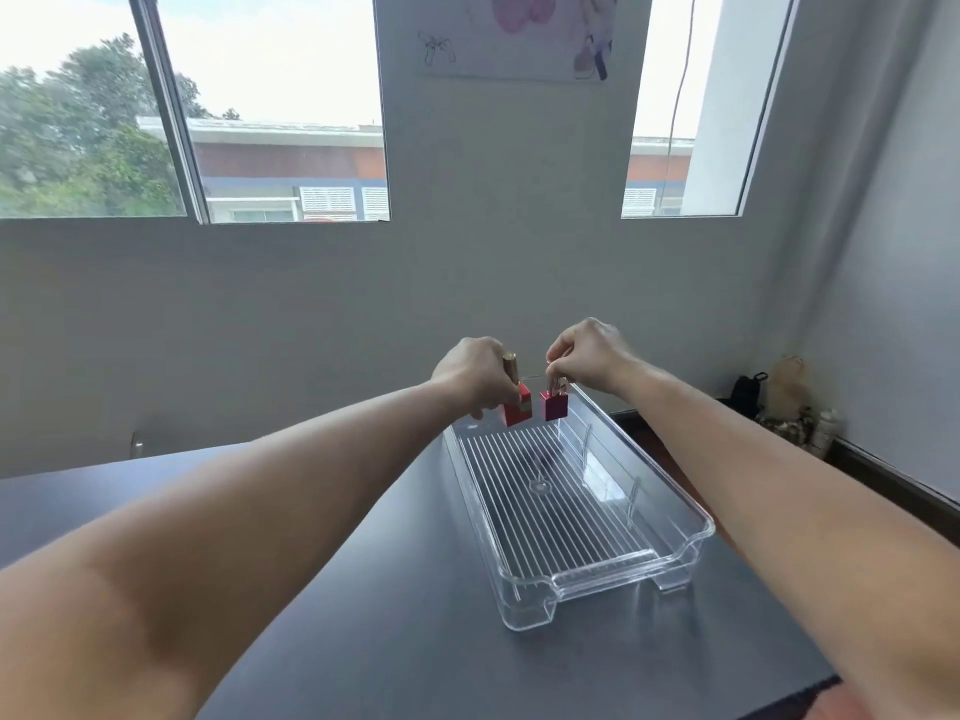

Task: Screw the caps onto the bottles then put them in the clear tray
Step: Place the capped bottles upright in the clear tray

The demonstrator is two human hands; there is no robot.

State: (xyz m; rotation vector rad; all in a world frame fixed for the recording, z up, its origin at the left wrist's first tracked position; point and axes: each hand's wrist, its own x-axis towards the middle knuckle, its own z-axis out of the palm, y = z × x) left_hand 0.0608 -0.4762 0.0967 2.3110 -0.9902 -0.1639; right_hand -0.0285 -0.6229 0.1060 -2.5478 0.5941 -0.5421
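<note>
Two small square nail-polish bottles hang over the far end of the clear tray [691, 527]. My left hand [470, 374] grips the red bottle [518, 407], whose gold cap [510, 367] sticks up past my fingers. My right hand [587, 356] pinches the gold cap of the darker pink-red bottle [553, 405] from above. The two bottles are side by side, nearly touching, just above the tray's far rim. The tray is ribbed inside and holds nothing that I can see.
The tray lies lengthwise on a dark grey table [415, 615], right of centre. A grey wall with windows stands behind. Bags and a bottle [784, 402] sit on the floor in the right corner.
</note>
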